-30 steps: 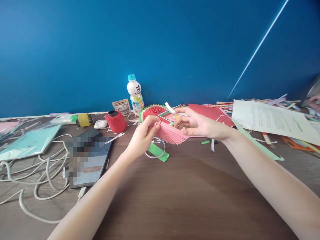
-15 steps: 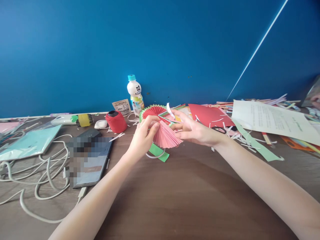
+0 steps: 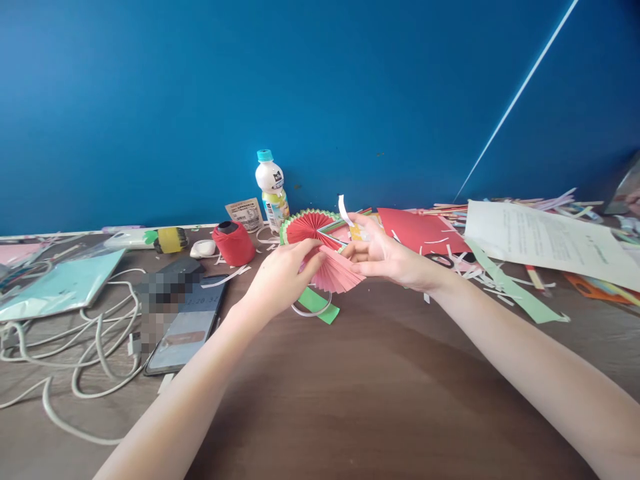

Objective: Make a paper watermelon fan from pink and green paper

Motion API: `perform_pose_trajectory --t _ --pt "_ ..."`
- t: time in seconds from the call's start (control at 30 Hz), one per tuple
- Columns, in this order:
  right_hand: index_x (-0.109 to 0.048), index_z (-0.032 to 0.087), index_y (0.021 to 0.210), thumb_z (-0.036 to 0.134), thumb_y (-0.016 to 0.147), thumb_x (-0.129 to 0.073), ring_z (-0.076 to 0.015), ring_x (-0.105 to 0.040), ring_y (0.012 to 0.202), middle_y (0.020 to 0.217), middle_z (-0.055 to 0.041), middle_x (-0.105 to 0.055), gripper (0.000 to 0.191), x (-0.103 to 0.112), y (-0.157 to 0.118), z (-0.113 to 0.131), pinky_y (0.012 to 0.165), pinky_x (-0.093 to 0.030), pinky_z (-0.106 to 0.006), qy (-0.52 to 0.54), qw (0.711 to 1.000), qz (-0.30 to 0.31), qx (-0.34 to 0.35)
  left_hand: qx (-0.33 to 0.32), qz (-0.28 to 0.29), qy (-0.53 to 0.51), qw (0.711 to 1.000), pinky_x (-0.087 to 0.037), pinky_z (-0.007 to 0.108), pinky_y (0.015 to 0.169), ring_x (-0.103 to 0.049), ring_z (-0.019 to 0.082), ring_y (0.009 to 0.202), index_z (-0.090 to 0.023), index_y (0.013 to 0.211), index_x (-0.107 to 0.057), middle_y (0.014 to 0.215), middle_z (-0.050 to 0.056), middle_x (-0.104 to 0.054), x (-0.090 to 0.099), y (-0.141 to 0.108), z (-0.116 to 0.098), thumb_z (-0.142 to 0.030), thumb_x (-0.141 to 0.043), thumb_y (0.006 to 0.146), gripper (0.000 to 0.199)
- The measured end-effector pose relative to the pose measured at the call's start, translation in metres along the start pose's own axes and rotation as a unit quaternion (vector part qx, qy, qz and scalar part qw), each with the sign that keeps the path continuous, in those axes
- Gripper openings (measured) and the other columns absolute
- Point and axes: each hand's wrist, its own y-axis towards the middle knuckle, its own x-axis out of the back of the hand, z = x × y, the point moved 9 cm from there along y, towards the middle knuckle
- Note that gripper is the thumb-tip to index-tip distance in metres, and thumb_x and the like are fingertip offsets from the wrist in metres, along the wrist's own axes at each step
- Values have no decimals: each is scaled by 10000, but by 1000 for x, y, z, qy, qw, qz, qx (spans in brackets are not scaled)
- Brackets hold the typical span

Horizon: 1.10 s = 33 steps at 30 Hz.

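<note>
A pleated pink paper fan (image 3: 336, 270) is spread between my two hands. My left hand (image 3: 287, 273) pinches its gathered upper left part, fingers closed. At its right edge, my right hand (image 3: 377, 252) grips it between thumb and fingers. A curled white strip (image 3: 344, 209) stands up by the right index fingertip, apparently stuck to it. Behind the hands lies a red pleated rosette (image 3: 309, 225) with a green edge. Beneath the pink fan are a green paper piece (image 3: 323, 308) and a pale ring (image 3: 303, 311), partly covered.
A bottle (image 3: 273, 190) and a red spool (image 3: 233, 243) stand behind my left hand. A phone (image 3: 187, 340) and white cables (image 3: 100, 347) lie left. Red paper (image 3: 423, 230), scissors (image 3: 440, 260), paper scraps and a printed sheet (image 3: 545, 240) lie right.
My left hand has turned and shifted slightly left, covering more of the pink fan's left part. My right fingers have curled in a little, and the white strip stands more upright.
</note>
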Motion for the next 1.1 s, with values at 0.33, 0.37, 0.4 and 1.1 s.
perform_pose_trajectory --t 0.33,0.37,0.4,1.1 --pt "-173 339 1328 195 803 -618 -149 -600 856 936 -9 -604 703 0 0 10 742 -502 -329 -34 998 -23 54 97 -5 -500 861 -425 235 681 -532 137 797 -171 938 -562 888 22 -584 -45 -2 16 -432 -536 819 288" --pt "-176 331 1327 194 804 -617 -151 -602 863 932 -12 -607 698 1 0 10 737 -505 -327 -33 997 -29 56 94 -11 -525 846 -426 239 703 -538 141 824 -174 969 -567 917 26 -591 -47 -2 16 -417 -556 812 290" --pt "-178 326 1326 193 802 -618 -153 -602 869 928 -14 -609 697 1 1 10 734 -507 -325 -35 997 -35 58 94 -18 -551 829 -427 243 719 -544 144 839 -176 987 -570 929 29 -598 -49 -2 15 -403 -573 804 291" --pt "-590 243 935 324 773 -664 -112 -543 800 872 10 -558 196 35 -8 34 678 -451 -257 -61 975 -175 125 33 -78 -525 847 -476 259 745 -619 169 856 -174 876 -599 921 38 -668 -32 0 29 -320 -651 764 192"
